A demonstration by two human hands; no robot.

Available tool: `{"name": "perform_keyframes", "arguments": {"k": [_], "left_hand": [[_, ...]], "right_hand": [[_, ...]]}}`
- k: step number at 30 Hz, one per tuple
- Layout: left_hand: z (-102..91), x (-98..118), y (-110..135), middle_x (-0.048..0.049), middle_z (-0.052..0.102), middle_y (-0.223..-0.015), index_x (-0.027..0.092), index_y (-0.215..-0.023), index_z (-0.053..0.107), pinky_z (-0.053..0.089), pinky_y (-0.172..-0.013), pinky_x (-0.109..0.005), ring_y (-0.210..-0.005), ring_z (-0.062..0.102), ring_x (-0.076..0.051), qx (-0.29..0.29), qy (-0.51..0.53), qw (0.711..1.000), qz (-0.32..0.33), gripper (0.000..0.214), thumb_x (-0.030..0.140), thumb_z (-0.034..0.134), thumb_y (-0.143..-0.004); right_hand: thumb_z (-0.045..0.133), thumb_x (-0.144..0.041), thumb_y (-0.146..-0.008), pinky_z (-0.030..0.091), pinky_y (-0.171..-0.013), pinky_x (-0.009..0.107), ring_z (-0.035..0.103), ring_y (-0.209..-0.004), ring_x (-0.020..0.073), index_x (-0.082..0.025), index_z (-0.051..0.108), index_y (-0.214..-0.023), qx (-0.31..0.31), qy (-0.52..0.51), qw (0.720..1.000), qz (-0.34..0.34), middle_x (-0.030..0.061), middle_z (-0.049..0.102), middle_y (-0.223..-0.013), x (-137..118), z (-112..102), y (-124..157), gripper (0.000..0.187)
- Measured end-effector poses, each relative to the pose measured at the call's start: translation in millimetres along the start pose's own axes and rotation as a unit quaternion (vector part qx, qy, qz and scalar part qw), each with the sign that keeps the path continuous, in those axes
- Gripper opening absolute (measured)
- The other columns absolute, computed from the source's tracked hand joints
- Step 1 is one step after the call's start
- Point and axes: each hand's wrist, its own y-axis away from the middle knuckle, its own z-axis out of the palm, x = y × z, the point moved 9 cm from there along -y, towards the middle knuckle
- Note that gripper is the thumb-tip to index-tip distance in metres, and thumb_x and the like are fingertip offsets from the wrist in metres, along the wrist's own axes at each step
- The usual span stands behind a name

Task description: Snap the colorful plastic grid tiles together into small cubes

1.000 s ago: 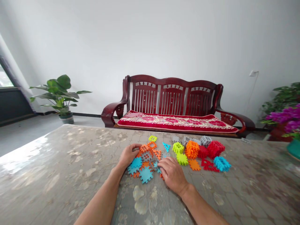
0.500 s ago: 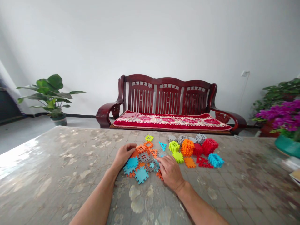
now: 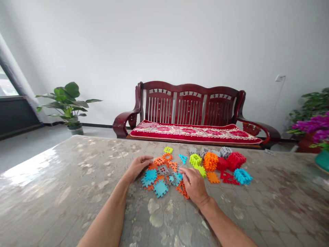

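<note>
My left hand [image 3: 139, 167] is at the left edge of a loose pile of notched plastic building tiles, fingers stretched apart beside an orange window tile [image 3: 159, 161]. My right hand [image 3: 194, 183] is over the pile's right side, its fingers curled and fingertips close together; whatever may be between them is hidden. Under and beside it lie a blue tile [image 3: 178, 177] and an orange openwork piece [image 3: 182, 189]. Between the hands are a grey window tile [image 3: 162, 170], a flat blue tile [image 3: 160, 188] and an orange triangle [image 3: 173, 166].
Sorted stacks of yellow-green [image 3: 195, 160], orange [image 3: 210, 161], red [image 3: 236, 161], blue [image 3: 243, 176] and grey tiles [image 3: 226, 152] stand to the right. A blue triangle [image 3: 183, 159] lies behind the pile. Beyond the table [image 3: 84, 192] is a wooden bench [image 3: 189, 106].
The view has turned left, shifting everything rightward. My left hand has drawn slightly off the orange tiles. My right hand has shifted a little right, and more of the orange openwork piece shows.
</note>
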Motion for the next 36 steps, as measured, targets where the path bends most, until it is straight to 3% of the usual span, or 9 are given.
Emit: {"name": "perform_keyframes", "arguments": {"k": [5, 11, 16, 19, 28, 36], "left_hand": [[8.1, 8.4, 5.3, -0.0026, 0.074, -0.082, 0.015, -0.094, 0.07, 0.05, -0.068, -0.027, -0.072, 0.065, -0.016, -0.051, -0.059, 0.997, 0.021, 0.043, 0.048, 0.07, -0.066], [18.1, 17.0, 12.0, -0.0052, 0.073, -0.1, 0.019, -0.097, 0.073, 0.05, -0.085, -0.032, -0.092, 0.065, -0.021, -0.152, -0.098, 0.982, 0.052, 0.041, 0.042, 0.074, -0.064], [24.5, 28.2, 26.3, -0.0053, 0.068, -0.12, 0.024, -0.113, 0.069, 0.045, -0.098, -0.035, -0.112, 0.06, -0.025, -0.242, -0.126, 0.959, 0.072, 0.055, 0.035, 0.079, -0.06], [28.9, 32.8, 31.5, -0.0039, 0.067, -0.121, 0.025, -0.115, 0.067, 0.044, -0.098, -0.035, -0.112, 0.058, -0.025, -0.268, -0.186, 0.942, 0.08, 0.055, 0.031, 0.077, -0.061], [41.3, 38.5, 28.1, -0.0006, 0.063, -0.119, 0.026, -0.11, 0.065, 0.038, -0.102, -0.035, -0.115, 0.052, -0.023, -0.261, -0.368, 0.882, 0.132, 0.057, 0.008, 0.06, -0.056], [38.6, 41.0, 24.1, -0.0014, 0.066, -0.102, 0.022, -0.098, 0.067, 0.045, -0.09, -0.032, -0.098, 0.059, -0.021, -0.207, -0.383, 0.891, 0.126, 0.049, 0.009, 0.052, -0.054]], "right_hand": [[0.052, -0.013, -0.086, 0.046, -0.083, 0.035, 0.061, -0.089, 0.0199, -0.024, 0.066, -0.104, -0.039, 0.001, 0.999, -0.026, 0.0033, 0.071, -0.095, -8.7, 5.2, 1.0, 0.026], [0.059, -0.016, -0.083, 0.044, -0.09, 0.038, 0.059, -0.097, 0.0212, -0.025, 0.066, -0.105, -0.1, -0.007, 0.993, -0.064, 0.0032, 0.07, -0.103, -21.2, 15.9, 2.7, 0.024], [0.059, -0.015, -0.083, 0.044, -0.089, 0.037, 0.059, -0.097, 0.0198, -0.025, 0.067, -0.101, -0.099, -0.003, 0.993, -0.062, 0.0026, 0.07, -0.101, -19.8, 17.7, 2.7, 0.022], [0.059, -0.014, -0.084, 0.044, -0.088, 0.036, 0.059, -0.095, 0.0193, -0.024, 0.067, -0.098, -0.099, -0.004, 0.993, -0.064, 0.002, 0.071, -0.1, -18.4, 18.7, 3.4, 0.02], [0.055, -0.013, -0.086, 0.045, -0.083, 0.034, 0.06, -0.09, 0.0181, -0.024, 0.069, -0.095, -0.079, -0.01, 0.994, -0.076, 0.0021, 0.071, -0.094, -15.9, 18.8, 4.5, 0.02], [0.056, -0.011, -0.086, 0.044, -0.08, 0.033, 0.061, -0.086, 0.0181, -0.024, 0.069, -0.092, -0.07, -0.016, 0.994, -0.085, 0.0015, 0.072, -0.09, -17.8, 17.9, 4.6, 0.019]]}}
